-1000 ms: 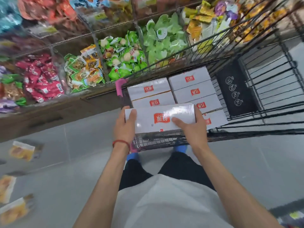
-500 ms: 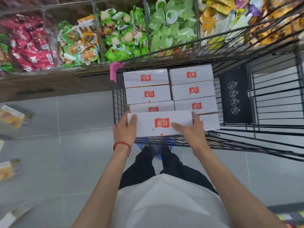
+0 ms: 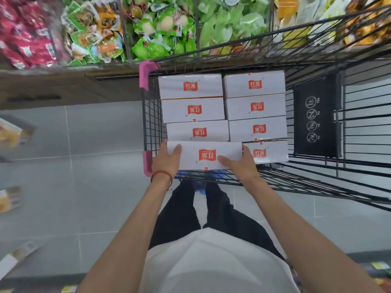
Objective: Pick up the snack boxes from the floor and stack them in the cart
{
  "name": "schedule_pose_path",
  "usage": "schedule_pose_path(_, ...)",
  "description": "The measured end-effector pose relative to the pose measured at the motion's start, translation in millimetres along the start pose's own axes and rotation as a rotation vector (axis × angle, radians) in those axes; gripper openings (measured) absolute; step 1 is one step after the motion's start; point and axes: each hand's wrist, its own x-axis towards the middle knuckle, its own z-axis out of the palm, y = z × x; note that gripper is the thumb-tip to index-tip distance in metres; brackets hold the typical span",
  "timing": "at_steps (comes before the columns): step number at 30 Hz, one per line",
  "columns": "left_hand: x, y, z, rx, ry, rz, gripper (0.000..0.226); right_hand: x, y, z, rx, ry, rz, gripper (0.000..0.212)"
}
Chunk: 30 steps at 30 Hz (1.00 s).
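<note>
I hold a white snack box (image 3: 203,155) with a red logo at the near left corner of the black wire cart (image 3: 152,123). My left hand (image 3: 167,161) grips its left end and my right hand (image 3: 239,163) grips its right end. Beyond it, several identical white boxes (image 3: 255,106) lie in two rows inside the cart. The held box sits level, in line with the left row, just behind a box (image 3: 197,132) in that row.
Shelves of green, red and yellow snack bags (image 3: 160,28) run along the far side of the cart. Several yellow-and-white snack boxes (image 3: 10,197) lie on the grey tiled floor at the left edge. The cart's black child-seat panel (image 3: 315,115) is to the right.
Both hands have moved the box forward and down into the cart's near left corner. The view has tilted closer over the cart.
</note>
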Motion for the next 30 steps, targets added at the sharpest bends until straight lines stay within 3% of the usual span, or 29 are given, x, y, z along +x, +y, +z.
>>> schedule_pose_path(14, 71.7, -34.9, 15.4, 0.012, -0.195, -0.183, 0.046, 65.0, 30.5, 25.1, -0.258, 0.039, 0.028, 0.089)
schedule_pose_path(18, 86.3, -38.8, 19.3, -0.049, -0.222, -0.225, 0.034, 83.0, 43.4, 29.9, -0.318, 0.069, 0.051, 0.085)
schedule_pose_path(21, 110.3, -59.0, 25.6, -0.089, -0.256, -0.224, 0.047, 90.1, 49.4, 30.2, -0.292, 0.075, 0.043, 0.083)
schedule_pose_path(30, 102.4, -47.5, 30.7, -0.037, -0.204, -0.224, 0.051, 92.2, 50.6, 33.5, -0.312, 0.087, 0.039, 0.078)
